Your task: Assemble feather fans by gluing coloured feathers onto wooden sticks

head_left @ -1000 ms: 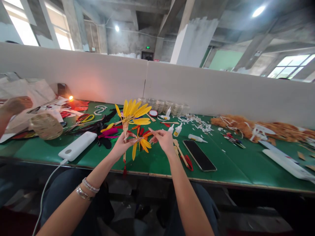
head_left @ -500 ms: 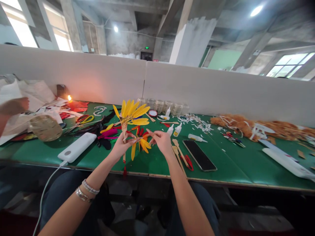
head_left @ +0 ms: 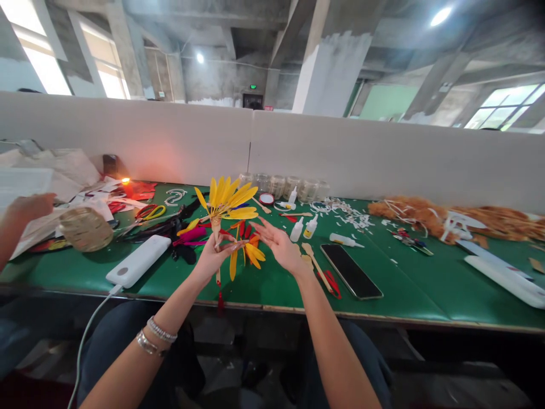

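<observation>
My left hand [head_left: 215,253] is closed round the wooden handle of a yellow feather fan [head_left: 230,199], held upright above the table. A red tassel [head_left: 220,304] hangs from the lower end of the handle. To the right, my right hand [head_left: 281,247] has its fingers stretched out toward the fan, apart from it, with nothing seen in them. Loose yellow feathers [head_left: 254,255] lie on the table between the two hands, along with red and orange ones. Black and magenta feathers [head_left: 189,234] lie to the left of the fan.
On the green table [head_left: 409,284] lie a phone [head_left: 351,271], wooden sticks [head_left: 317,267], glue bottles [head_left: 310,227], a white power bank [head_left: 139,261] and scissors [head_left: 151,212]. Glass jars [head_left: 293,187] line the partition. A flame [head_left: 125,181] burns at back left, near another person's hand [head_left: 32,205].
My right hand's fingers have gone from bent together near the feathers to spread out. The fan stays in my left hand. The other person's hand at left has moved lower, and the view has shifted slightly.
</observation>
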{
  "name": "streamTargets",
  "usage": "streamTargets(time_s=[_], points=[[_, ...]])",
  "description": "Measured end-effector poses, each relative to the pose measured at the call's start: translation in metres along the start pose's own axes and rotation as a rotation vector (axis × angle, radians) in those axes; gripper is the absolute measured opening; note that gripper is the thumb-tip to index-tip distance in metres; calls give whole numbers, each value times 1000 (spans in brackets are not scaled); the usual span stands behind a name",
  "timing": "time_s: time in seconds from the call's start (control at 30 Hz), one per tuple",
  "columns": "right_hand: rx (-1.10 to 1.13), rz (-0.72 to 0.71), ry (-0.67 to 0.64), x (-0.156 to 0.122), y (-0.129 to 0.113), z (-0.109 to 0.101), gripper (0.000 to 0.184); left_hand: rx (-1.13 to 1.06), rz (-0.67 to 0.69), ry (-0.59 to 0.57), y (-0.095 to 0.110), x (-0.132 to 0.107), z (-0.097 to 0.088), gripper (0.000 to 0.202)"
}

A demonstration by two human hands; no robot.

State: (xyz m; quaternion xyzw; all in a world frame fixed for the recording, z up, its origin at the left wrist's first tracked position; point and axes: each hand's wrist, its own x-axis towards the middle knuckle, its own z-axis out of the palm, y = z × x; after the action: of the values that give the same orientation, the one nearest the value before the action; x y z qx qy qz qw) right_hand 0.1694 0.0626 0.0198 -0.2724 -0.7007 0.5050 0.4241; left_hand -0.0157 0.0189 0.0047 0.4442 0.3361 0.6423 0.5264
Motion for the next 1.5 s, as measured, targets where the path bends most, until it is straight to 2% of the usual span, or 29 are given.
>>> streamTargets(time_s=[0.1, 0.17, 0.27, 0.37, 0.5, 0.63, 0.77, 0.9, 1.0, 1.1, 1.2, 1.33, 1.5], points=[[-61, -50, -13, -1, -2, 0, 70, -8, -5, 2, -1, 1, 0, 51], [-148, -24, 3, -2, -5, 2, 60, -7, 0, 8, -2, 1, 0, 50], [-310, 71, 120, -2, -12, 5, 31, -10, 8, 11, -1, 1, 0, 51], [-386, 88, 262, -3, -18, 8, 29, -19, 11, 2, 1, 1, -1, 50], [-428, 32, 284, -2, -20, 10, 26, -4, 14, 10, 3, 2, -2, 49], [-341, -36, 227, 1, -11, 9, 33, 16, 16, 33, 3, 3, -3, 50], [-185, 24, 142, 2, -4, 9, 44, 11, 15, 28, 4, 2, -2, 52], [-79, 65, 88, 2, -6, 11, 49, -5, 23, 26, 4, 2, -2, 53], [-90, 26, 114, 2, -12, 12, 47, -13, 29, 26, 4, 3, -2, 53], [-201, -31, 178, 0, -18, 12, 38, -12, 25, 31, 6, 3, -1, 53], [-312, -44, 288, -1, -20, 10, 28, -14, 25, 26, 7, 2, -1, 52], [-317, -38, 401, -2, -15, 9, 24, -11, 24, 31, 8, 1, 0, 52], [-252, -6, 334, 0, -15, 10, 29, -9, 22, 27, 6, 2, 0, 53]])
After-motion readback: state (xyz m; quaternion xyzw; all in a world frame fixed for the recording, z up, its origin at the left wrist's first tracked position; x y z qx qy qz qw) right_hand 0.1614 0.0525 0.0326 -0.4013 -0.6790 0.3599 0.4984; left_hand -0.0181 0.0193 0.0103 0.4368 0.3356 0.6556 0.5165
